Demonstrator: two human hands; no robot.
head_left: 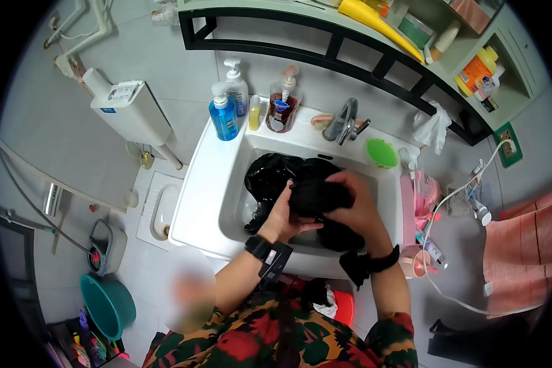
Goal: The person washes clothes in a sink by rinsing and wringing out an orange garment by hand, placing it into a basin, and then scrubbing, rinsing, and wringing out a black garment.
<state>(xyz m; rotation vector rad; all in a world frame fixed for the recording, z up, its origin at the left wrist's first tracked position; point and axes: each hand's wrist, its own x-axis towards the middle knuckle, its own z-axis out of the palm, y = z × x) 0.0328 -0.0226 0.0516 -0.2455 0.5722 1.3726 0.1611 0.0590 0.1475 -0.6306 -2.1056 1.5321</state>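
Both hands hold a black bundle (321, 196) over the basin of a white sink (203, 193). The left hand (280, 216) cups it loosely from the 8 o'clock side, thumb up against it and fingers reaching along its lower edge. The right hand (360, 205) is curled over it from 3 o'clock, fingers bent against the top.

Towards 10 o'clock from the bundle, a glossy black mass (268, 175) lies in the basin; whether the two are one piece I cannot tell. A dark watch (259, 247) circles the left wrist, and a black band (368, 265) the right.

Taking the bundle as the clock's centre, a blue pump bottle (224, 119) stands on the sink's rim at 10 o'clock, and an amber soap bottle (281, 111) at 11. The faucet (343, 124) sits between 12 and 1, a green bowl (382, 153) at 2.
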